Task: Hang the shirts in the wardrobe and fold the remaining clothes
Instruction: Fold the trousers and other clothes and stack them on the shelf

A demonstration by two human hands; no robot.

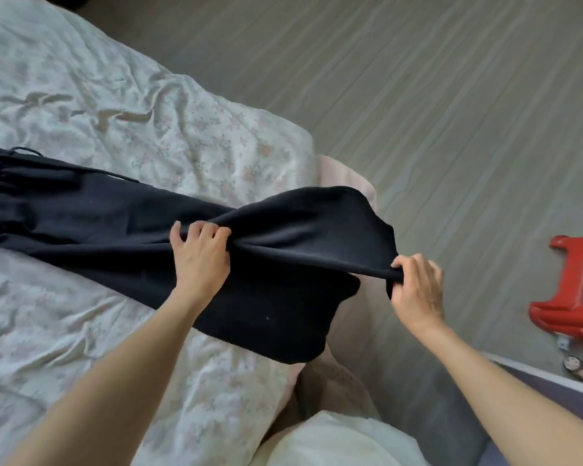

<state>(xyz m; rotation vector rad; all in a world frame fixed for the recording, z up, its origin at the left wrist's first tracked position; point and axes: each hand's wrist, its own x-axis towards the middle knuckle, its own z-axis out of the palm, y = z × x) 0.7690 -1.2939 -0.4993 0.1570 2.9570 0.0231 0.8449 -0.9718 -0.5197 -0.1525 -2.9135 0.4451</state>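
I have the black trousers (115,223) lying across the bed (81,95), my left hand (199,253) bunching the middle and my right hand (414,284) pinching the hem, both grips tight. Pull unevenly and the leg (already overhanging the right edge) may slide floorward.

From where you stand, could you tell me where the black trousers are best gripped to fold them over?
Probably at the leg end of the black trousers, from the bed's floor-side edge. The waistband lies flat on the bed, while the legs overhang. The right hand already pinches the hem, and the left hand bunches the mid-leg, so the hem can swing toward the waistband.
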